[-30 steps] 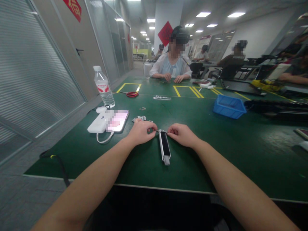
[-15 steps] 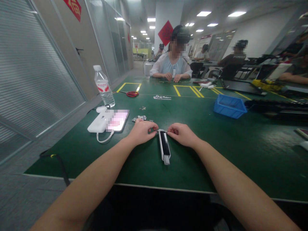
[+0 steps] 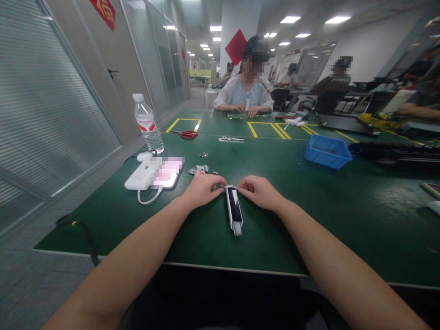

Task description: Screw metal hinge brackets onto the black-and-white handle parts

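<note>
A slim white device with a glossy black face (image 3: pixel 235 207) and a pale grey tip lies lengthwise on the green table. Across its far end runs a thin metal piece (image 3: pixel 231 186), its exact kind too small to make out. My left hand (image 3: pixel 205 188) pinches this piece at its left end, between thumb and fingertips. From the other side, my right hand (image 3: pixel 257 191) grips the right end the same way, fingers curled. Just beyond my left hand lie flat grey metal parts (image 3: pixel 198 170) and tiny rings (image 3: pixel 215 173). Fingertips partly hide what they grip.
On the left are a white power bank (image 3: pixel 139 176) cabled to a phone (image 3: pixel 173 172) and a water bottle (image 3: pixel 147 126). Farther off lie red-handled scissors (image 3: pixel 188 134), white strips (image 3: pixel 231 139) and a blue bin (image 3: pixel 328 151). Another person (image 3: pixel 249 94) sits across the table (image 3: pixel 271 250).
My hands keep their pinch on the metal piece, and the device stays in place. The view has shifted very slightly.
</note>
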Available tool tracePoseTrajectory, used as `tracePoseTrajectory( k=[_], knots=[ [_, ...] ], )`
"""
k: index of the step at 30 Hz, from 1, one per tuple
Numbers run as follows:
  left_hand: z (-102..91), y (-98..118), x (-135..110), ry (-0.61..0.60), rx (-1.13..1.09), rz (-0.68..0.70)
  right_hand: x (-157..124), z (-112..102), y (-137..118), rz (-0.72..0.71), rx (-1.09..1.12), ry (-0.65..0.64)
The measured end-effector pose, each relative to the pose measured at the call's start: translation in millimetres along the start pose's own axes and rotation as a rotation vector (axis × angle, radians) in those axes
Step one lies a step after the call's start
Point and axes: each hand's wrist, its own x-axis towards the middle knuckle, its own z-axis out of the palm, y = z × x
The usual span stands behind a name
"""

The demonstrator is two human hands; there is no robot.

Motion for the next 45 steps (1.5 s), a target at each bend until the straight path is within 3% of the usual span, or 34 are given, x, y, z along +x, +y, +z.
tracePoseTrajectory(
  k=[6,12,16,30,40,45],
  knots=[
    [-2.7,1,-3,-0.003,-0.004,-0.02,0,-1,0,0.004,0.011,-0.013],
    [-6.0,4,-4,0.038,0.032,-0.166,0,-1,1,0.009,0.003,-0.015],
    [-6.2,3,-3,0.054,0.086,-0.191,0,0,1,0.007,0.006,-0.016],
    [-6.1,4,-2,-0.053,0.067,-0.207,0,0,1,0.019,0.002,-0.028],
    [-6.0,3,-2,0.035,0.003,-0.259,-1,-2,-1,0.026,-0.002,-0.03],
    [-8.7,-5,-1,0.138,0.039,-0.292,-1,-3,-2,0.033,-0.004,-0.031]
  ],
)
